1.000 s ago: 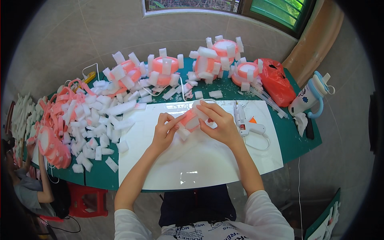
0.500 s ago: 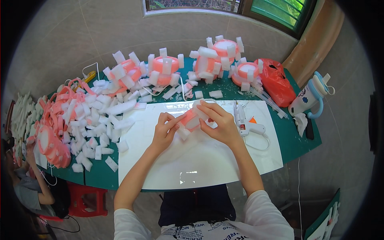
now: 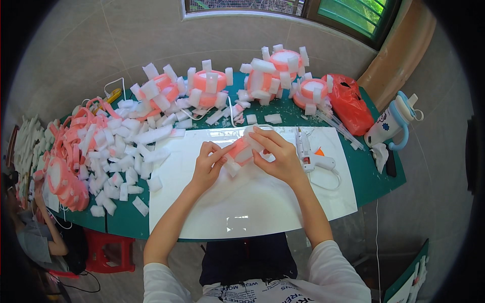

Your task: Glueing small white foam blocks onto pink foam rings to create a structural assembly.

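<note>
Between my hands, above the white board [image 3: 202,222], is a small pink foam ring [image 3: 240,146] with white foam blocks on it. My left hand [image 3: 207,164] pinches the ring's left side, index finger stretched along it and the other fingers curled. At the ring's far right edge, my right hand [image 3: 278,155] grips a white foam block [image 3: 251,132] against the pink foam, thumb below and fingers on top. Another white block [image 3: 232,167] sticks out at the near side. The fingers partly cover the ring. A white hot glue gun [image 3: 318,160] lies right of my right hand.
Loose white foam blocks [image 3: 116,161] and pink foam strips [image 3: 76,129] pile up at left. Several pink rings with white blocks [image 3: 209,81] stand along the back. At right are a red plastic bag [image 3: 348,103] and a tumbler [image 3: 386,121]. Another person's arm [image 3: 55,237] shows far left.
</note>
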The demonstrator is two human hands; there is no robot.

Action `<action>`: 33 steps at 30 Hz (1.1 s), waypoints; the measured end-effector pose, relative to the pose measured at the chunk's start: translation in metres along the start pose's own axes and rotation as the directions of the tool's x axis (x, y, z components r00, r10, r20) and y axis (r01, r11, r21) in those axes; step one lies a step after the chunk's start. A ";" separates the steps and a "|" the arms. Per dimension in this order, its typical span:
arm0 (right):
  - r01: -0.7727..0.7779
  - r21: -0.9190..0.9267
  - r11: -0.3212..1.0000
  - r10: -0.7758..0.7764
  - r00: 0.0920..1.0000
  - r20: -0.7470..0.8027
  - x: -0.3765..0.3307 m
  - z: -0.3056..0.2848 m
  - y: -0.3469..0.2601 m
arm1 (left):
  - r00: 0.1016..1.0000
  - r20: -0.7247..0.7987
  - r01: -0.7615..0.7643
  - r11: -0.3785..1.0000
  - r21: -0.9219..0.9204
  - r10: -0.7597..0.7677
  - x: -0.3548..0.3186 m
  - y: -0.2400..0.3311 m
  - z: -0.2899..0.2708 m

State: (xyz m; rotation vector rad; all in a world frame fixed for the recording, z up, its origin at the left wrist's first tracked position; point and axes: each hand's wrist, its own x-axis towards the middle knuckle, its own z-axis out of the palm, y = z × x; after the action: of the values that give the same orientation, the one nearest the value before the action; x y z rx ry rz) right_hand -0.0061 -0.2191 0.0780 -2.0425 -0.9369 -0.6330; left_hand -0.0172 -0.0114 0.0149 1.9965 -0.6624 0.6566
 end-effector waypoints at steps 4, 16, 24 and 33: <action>0.027 -0.014 1.000 -0.027 0.999 -0.021 0.000 0.000 0.000 | 1.000 0.003 0.005 1.000 -0.004 -0.005 0.000 0.000 0.001; 0.021 -0.023 1.000 -0.021 1.000 0.000 0.000 0.000 -0.001 | 1.000 0.005 0.022 1.000 -0.010 -0.022 0.000 0.000 0.001; 0.023 -0.025 0.999 -0.023 1.000 0.005 0.000 0.002 0.000 | 1.000 -0.002 0.016 1.000 -0.006 -0.016 0.000 0.000 0.001; -0.013 -0.005 1.000 0.013 0.999 0.046 -0.001 0.001 -0.002 | 1.000 0.007 0.018 1.000 -0.004 -0.018 -0.002 -0.001 0.001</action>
State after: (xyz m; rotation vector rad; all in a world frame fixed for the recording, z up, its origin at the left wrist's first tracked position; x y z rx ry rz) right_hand -0.0079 -0.2176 0.0774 -2.0735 -0.9488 -0.5834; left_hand -0.0178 -0.0113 0.0130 1.9994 -0.6484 0.6376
